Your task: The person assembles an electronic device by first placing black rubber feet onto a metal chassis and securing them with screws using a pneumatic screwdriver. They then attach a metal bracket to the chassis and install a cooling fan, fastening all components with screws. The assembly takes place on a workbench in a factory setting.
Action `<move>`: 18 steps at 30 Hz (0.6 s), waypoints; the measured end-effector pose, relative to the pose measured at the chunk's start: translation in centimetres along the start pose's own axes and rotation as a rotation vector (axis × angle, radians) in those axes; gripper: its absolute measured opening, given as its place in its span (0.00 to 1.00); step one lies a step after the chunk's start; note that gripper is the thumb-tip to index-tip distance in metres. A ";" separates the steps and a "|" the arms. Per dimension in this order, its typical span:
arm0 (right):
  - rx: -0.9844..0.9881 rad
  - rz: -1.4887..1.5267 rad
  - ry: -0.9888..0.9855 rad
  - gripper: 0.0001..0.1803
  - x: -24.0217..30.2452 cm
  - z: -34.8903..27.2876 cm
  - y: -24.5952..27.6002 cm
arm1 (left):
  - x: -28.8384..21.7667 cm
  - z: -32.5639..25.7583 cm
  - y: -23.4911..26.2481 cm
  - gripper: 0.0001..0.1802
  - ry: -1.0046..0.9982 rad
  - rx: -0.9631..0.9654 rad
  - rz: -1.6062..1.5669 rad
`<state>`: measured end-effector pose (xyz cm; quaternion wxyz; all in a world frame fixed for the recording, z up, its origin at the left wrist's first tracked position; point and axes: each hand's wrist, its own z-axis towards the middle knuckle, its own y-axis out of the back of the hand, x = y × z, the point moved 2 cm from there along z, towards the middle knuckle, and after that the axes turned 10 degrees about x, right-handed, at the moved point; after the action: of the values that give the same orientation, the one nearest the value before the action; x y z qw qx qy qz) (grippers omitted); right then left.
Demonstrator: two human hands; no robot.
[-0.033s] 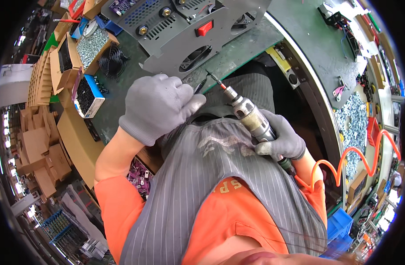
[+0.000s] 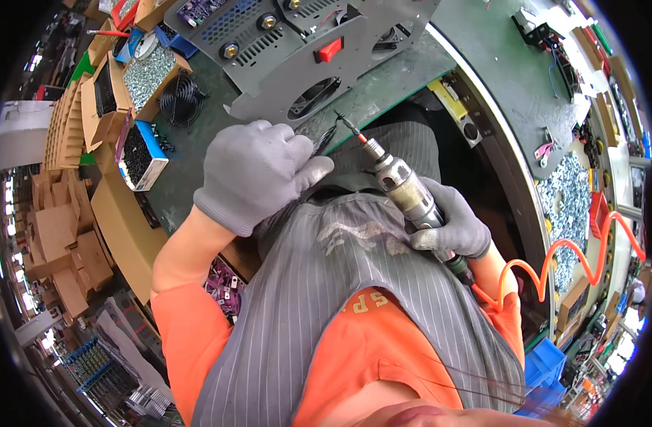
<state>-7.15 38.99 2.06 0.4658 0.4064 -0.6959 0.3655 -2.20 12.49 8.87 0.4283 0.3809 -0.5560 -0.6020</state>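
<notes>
My left hand (image 2: pixel 258 171), in a grey work glove, is closed beside the near edge of the metal case. A thin black piece (image 2: pixel 325 139) sticks out past its thumb and forefinger; the rest is hidden, so its kind is unclear. In my right hand (image 2: pixel 457 222), also gloved, is a pneumatic screwdriver (image 2: pixel 404 186), fingers wrapped round its body. Its bit points up and left, toward that black piece. Whether the tip touches it I cannot tell. The grey metal case (image 2: pixel 276 99), with a red rocker switch (image 2: pixel 329 50) and round fan openings, lies on the bench just beyond.
Left on the green bench (image 2: pixel 205 153) stand a box of silver screws (image 2: pixel 149 75), a box of black screws (image 2: pixel 142 155) and black wire fan guards (image 2: pixel 180 99). An orange coiled air hose (image 2: pixel 553 260) runs off right. Loose silver hardware (image 2: pixel 564 206) covers the right-hand surface.
</notes>
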 end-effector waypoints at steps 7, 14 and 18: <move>-0.075 0.015 0.009 0.41 0.9 1.1 3.2 | -1.2 1.5 -2.0 0.13 0.372 -0.097 -0.091; -0.041 -0.008 -0.076 0.41 1.3 2.6 3.8 | -0.8 0.8 -3.9 0.12 0.471 -0.161 -0.237; -0.070 0.033 -0.068 0.41 1.6 3.2 3.5 | 0.6 -0.6 -4.1 0.11 0.441 0.025 -0.481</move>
<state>-11.78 37.18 2.15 0.4495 0.3907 -0.7303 0.3347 -2.17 11.77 4.76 0.3791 0.6279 -0.3512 -0.5820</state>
